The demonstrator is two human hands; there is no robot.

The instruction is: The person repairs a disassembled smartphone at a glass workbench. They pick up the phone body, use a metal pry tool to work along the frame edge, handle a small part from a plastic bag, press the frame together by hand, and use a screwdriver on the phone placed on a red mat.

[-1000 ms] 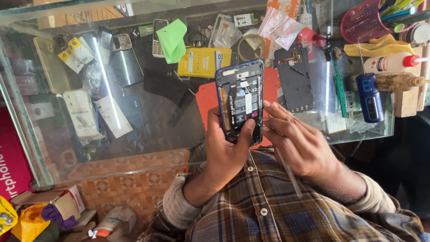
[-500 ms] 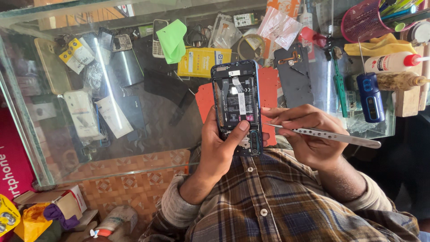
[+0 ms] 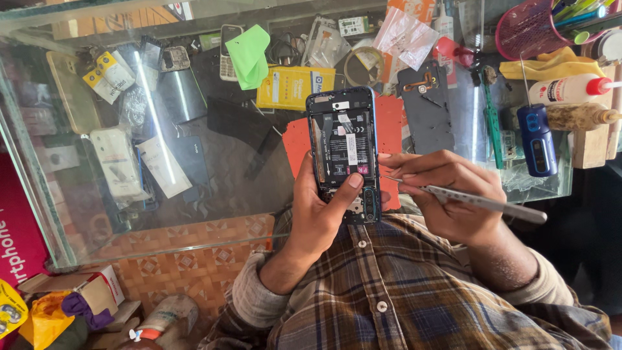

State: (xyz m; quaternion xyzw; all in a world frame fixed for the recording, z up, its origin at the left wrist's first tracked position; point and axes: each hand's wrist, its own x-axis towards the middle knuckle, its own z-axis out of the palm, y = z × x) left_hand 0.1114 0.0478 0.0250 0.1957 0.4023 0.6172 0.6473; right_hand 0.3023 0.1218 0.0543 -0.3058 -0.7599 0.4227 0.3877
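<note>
My left hand (image 3: 322, 217) grips an opened smartphone (image 3: 343, 149) with its back cover off, so the battery and circuit boards show. The thumb presses on the phone's lower part. My right hand (image 3: 447, 194) holds metal tweezers (image 3: 479, 202), whose fine tip points left at the phone's right edge, close to my thumb. Both hands hover over an orange mat (image 3: 389, 129) on a glass counter (image 3: 194, 188).
A removed phone back panel (image 3: 427, 110) lies right of the mat. Farther right are a blue device (image 3: 538, 139), glue bottles (image 3: 570, 91) and a pink pen basket (image 3: 528, 29). A yellow box (image 3: 291, 87), green cloth (image 3: 249, 55) and phone parts crowd the counter's back.
The phone has been raised and turned more upright in my left hand. My right hand swung the tweezers out to the right, and their tip now rests near the phone's edge.
</note>
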